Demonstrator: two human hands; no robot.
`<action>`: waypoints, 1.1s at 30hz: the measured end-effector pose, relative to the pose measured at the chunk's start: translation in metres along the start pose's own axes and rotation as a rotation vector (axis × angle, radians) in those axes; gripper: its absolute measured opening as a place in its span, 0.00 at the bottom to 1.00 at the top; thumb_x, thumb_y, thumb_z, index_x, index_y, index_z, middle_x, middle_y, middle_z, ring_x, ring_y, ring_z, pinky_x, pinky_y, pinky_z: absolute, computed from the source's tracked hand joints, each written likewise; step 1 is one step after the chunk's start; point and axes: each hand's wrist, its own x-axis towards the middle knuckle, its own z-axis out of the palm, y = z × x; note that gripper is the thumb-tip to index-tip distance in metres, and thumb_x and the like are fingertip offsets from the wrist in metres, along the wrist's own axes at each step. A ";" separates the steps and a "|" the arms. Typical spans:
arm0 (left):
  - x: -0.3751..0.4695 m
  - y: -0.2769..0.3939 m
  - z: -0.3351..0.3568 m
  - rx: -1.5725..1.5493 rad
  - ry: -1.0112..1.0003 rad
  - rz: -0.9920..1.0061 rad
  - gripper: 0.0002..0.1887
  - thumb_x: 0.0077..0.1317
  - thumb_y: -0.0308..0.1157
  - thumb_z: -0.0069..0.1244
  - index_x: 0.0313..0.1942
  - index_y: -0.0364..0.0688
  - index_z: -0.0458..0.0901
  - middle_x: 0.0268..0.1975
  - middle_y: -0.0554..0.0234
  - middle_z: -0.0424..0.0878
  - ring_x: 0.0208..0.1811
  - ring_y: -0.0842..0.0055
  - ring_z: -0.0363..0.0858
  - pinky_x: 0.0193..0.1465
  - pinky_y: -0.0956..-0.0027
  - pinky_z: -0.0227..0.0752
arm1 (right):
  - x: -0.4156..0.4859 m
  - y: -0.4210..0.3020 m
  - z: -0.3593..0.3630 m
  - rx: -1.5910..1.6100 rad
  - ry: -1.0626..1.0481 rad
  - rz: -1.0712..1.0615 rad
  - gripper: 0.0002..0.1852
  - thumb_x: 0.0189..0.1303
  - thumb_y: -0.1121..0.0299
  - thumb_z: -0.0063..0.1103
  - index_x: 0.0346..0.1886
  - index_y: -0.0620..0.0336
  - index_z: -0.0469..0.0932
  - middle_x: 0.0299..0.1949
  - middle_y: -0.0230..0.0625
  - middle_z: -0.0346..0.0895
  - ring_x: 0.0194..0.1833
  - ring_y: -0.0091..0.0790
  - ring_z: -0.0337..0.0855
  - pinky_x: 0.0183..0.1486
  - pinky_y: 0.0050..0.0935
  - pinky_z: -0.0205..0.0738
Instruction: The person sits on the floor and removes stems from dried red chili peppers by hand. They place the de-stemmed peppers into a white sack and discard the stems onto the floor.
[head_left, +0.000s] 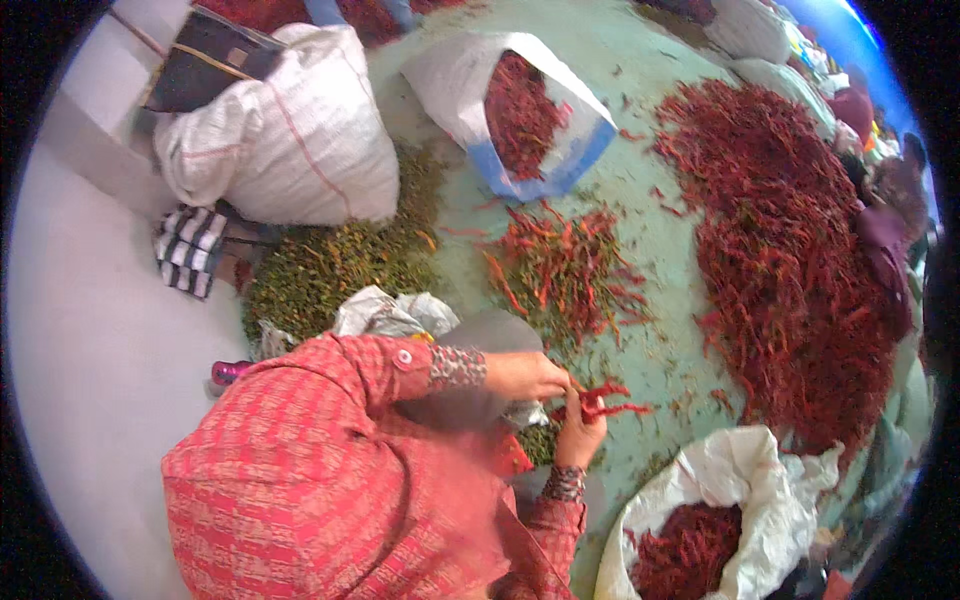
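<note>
My right hand (581, 436) grips a few dried red chilli peppers (600, 405), whose tips stick out to the right past the thumb. At the near end of these peppers, the fingertips of my left hand (529, 376) are pinched together on the stem end of a chilli. Both hands almost touch. Just beyond them on the green floor lies a small loose heap of red chillies with stems (566, 274). Green stem scraps (541, 444) show below my left wrist, partly hidden by my arms.
A white sack of chillies (442, 82) lies open ahead, and another open sack (637, 517) stands at lower right. A large chilli pile (795, 270) spreads along the right. A stem heap (337, 259) lies beside a full white sack (315, 142). People sit at far right.
</note>
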 end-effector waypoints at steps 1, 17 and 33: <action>-0.005 -0.001 -0.002 0.144 0.051 0.115 0.10 0.62 0.31 0.43 0.42 0.41 0.74 0.30 0.56 0.79 0.32 0.62 0.80 0.36 0.63 0.73 | -0.006 -0.006 0.004 -0.029 0.001 -0.049 0.06 0.58 0.71 0.58 0.34 0.64 0.75 0.27 0.26 0.73 0.26 0.19 0.71 0.26 0.20 0.66; -0.044 -0.068 -0.011 0.346 0.400 -0.057 0.09 0.62 0.35 0.46 0.38 0.44 0.78 0.35 0.60 0.80 0.35 0.63 0.80 0.35 0.65 0.75 | 0.024 -0.029 0.042 0.486 0.015 0.407 0.12 0.59 0.63 0.55 0.41 0.59 0.76 0.26 0.28 0.73 0.23 0.22 0.72 0.21 0.25 0.69; -0.029 -0.085 -0.021 0.086 0.394 -0.066 0.09 0.62 0.33 0.46 0.40 0.43 0.78 0.39 0.57 0.81 0.38 0.62 0.80 0.39 0.64 0.75 | 0.062 -0.047 0.071 0.265 0.130 0.286 0.12 0.58 0.64 0.54 0.41 0.60 0.76 0.30 0.27 0.74 0.31 0.22 0.74 0.31 0.25 0.69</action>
